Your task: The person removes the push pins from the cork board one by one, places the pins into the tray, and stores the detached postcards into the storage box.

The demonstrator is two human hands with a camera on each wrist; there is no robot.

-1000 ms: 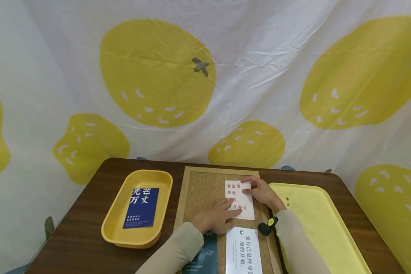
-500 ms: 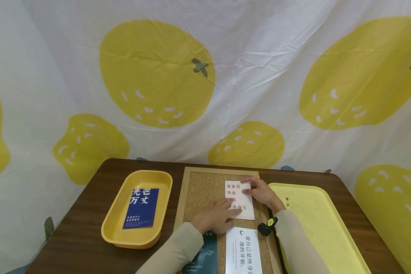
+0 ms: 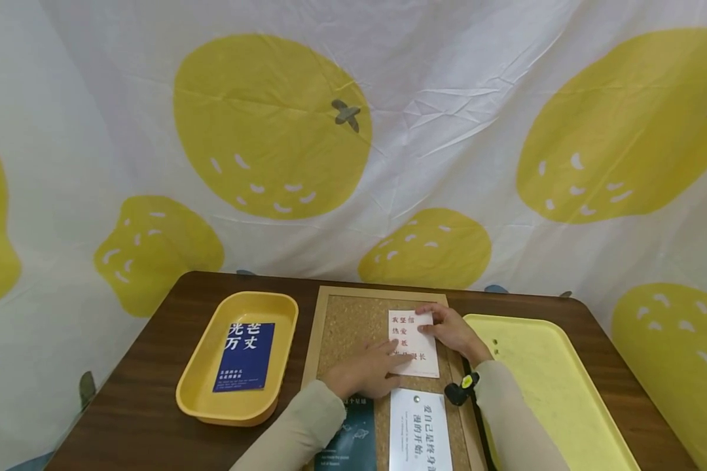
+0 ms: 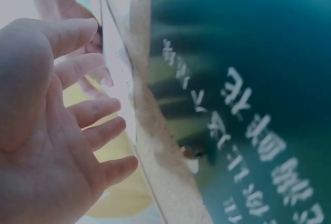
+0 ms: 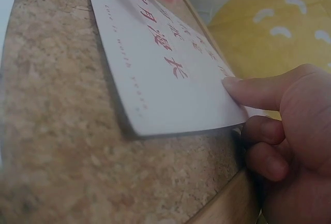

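A white card point(image 3: 422, 366) with red characters lies over the upper right of the cork board point(image 3: 350, 318). My right hand point(image 3: 455, 330) pinches the card's right edge, thumb on top and curled fingers beneath, as the right wrist view shows. One card corner stands slightly above the cork there. My left hand point(image 3: 368, 371) spreads its loosely bent fingers over the card's lower left and covers some characters. In the left wrist view those fingers point(image 4: 101, 133) hold nothing and overlap the card's edge. A dark green card point(image 3: 353, 437) and a white card with dark characters point(image 3: 415, 428) lie below on the board.
At the left stands a yellow-orange tray point(image 3: 191, 392) with a dark blue card point(image 3: 244, 358) inside. A pale yellow tray point(image 3: 542, 373) lies right of the board on the dark wooden table point(image 3: 132, 392). A fruit-printed cloth point(image 3: 424, 144) hangs behind.
My left hand has drawn back slightly to the left, uncovering a little more of the card's red characters. The right hand keeps its pinch, and the card has stayed put.
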